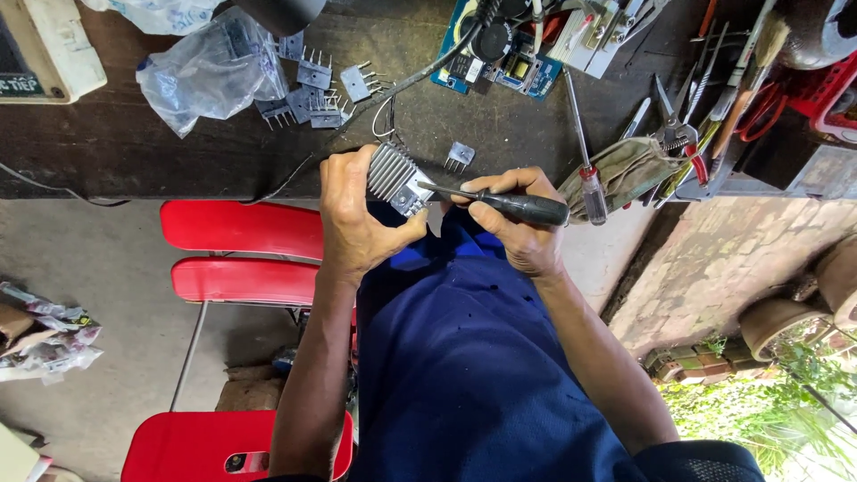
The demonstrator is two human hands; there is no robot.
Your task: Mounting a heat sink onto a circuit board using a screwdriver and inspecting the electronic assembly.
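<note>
dark cluttered workbench (134, 152) above concrete floor (98, 295), 3 red stools (241, 228) beside.

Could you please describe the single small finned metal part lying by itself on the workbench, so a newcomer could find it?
Start at the dark workbench, near its front edge above the hands. The small finned part lies just above the right hand. Unlike the pile of similar parts by the plastic bag, it lies alone.

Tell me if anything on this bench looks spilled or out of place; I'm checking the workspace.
Small finned parts lie scattered out of the torn clear plastic bag. One stray part sits alone near the heat sink held by the left hand. The right hand holds a screwdriver.
</note>
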